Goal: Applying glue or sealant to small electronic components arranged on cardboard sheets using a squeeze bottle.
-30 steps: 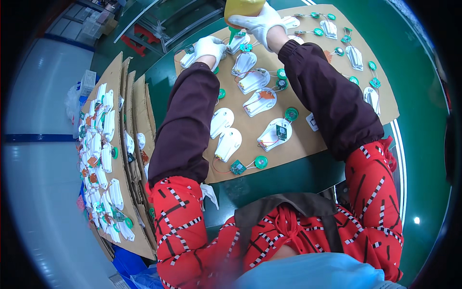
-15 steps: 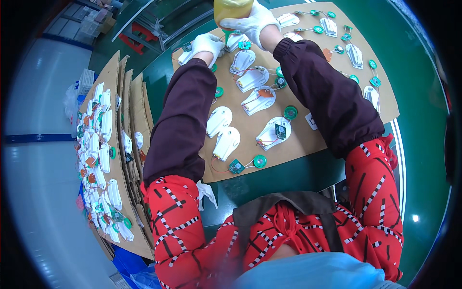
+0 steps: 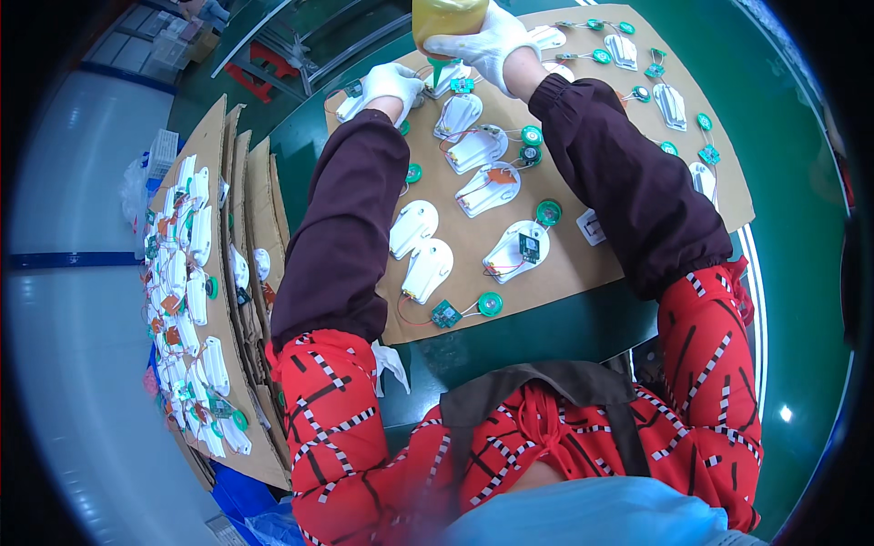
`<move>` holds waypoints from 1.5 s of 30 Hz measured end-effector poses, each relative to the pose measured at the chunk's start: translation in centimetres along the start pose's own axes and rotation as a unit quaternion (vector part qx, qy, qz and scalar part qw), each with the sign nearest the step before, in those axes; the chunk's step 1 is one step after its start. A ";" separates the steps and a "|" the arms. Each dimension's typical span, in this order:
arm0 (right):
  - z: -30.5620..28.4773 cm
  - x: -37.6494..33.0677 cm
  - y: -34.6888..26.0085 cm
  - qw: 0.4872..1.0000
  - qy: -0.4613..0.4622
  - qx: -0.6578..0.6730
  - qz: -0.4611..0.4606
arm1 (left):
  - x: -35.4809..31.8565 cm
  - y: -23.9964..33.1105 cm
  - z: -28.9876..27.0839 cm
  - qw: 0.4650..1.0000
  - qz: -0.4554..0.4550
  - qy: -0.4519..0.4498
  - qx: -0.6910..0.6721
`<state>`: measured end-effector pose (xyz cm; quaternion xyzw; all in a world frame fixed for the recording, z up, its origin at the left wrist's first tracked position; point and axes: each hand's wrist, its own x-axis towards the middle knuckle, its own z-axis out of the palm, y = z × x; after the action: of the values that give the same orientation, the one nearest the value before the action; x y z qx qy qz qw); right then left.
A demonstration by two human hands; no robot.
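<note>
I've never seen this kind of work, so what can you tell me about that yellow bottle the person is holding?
The yellow bottle sits at the top edge of the view, partly cut off. It looks like soft, translucent plastic with amber liquid inside. It is tipped nozzle-down, its green tip just above a white plastic piece on the cardboard sheet. The gloved right hand grips it; the left hand rests nearby.

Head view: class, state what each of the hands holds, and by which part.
The right hand grips a yellow bottle around its body, green nozzle down. The left hand presses on a white plastic shell on the cardboard sheet.
</note>
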<state>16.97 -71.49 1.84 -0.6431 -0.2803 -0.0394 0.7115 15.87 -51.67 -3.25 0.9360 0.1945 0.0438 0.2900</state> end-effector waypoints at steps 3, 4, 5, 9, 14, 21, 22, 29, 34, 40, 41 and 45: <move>-0.1 0.1 0.3 1.000 0.008 -0.028 -0.004 | -0.3 0.4 0.1 1.000 -0.012 -0.008 -0.018; -0.3 -0.1 0.1 1.000 0.003 -0.026 -0.002 | -0.7 0.9 0.1 1.000 -0.012 -0.009 -0.019; -0.3 -0.2 0.1 1.000 -0.002 -0.023 0.001 | -1.1 1.4 0.1 0.999 -0.022 -0.021 -0.040; -0.2 0.4 0.8 1.000 0.018 -0.014 0.003 | -2.0 2.8 -0.5 0.997 -0.041 -0.032 -0.063; -0.1 0.7 1.1 0.999 0.009 0.034 0.032 | -2.4 2.9 -0.9 0.997 -0.039 -0.036 -0.058; 0.5 0.6 1.8 0.998 0.022 0.055 -0.001 | -2.2 2.6 -0.8 0.997 -0.044 -0.031 -0.063; 0.6 0.5 2.0 0.998 0.025 0.053 -0.006 | -2.2 2.6 -0.8 0.997 -0.044 -0.032 -0.063; 0.9 0.2 1.7 0.997 0.018 0.077 -0.010 | -2.0 2.4 -0.7 0.998 -0.041 -0.029 -0.049; 0.3 0.0 1.3 0.996 0.008 0.087 -0.018 | -1.9 2.5 -0.4 0.998 -0.037 -0.027 -0.047; 0.0 -0.3 0.8 0.999 0.026 0.018 -0.031 | -1.5 2.1 -0.4 1.000 -0.014 -0.021 -0.003; 0.1 -0.4 0.6 0.999 0.024 0.020 -0.034 | -1.5 1.9 -0.4 0.999 -0.016 -0.022 -0.017; 0.3 -0.9 0.8 0.999 0.042 -0.023 -0.008 | -1.5 2.0 -0.3 0.999 -0.020 -0.023 -0.029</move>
<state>16.46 -71.34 0.67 -0.6546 -0.2547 -0.0783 0.7075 15.14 -53.63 -1.87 0.9240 0.2052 0.0220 0.3220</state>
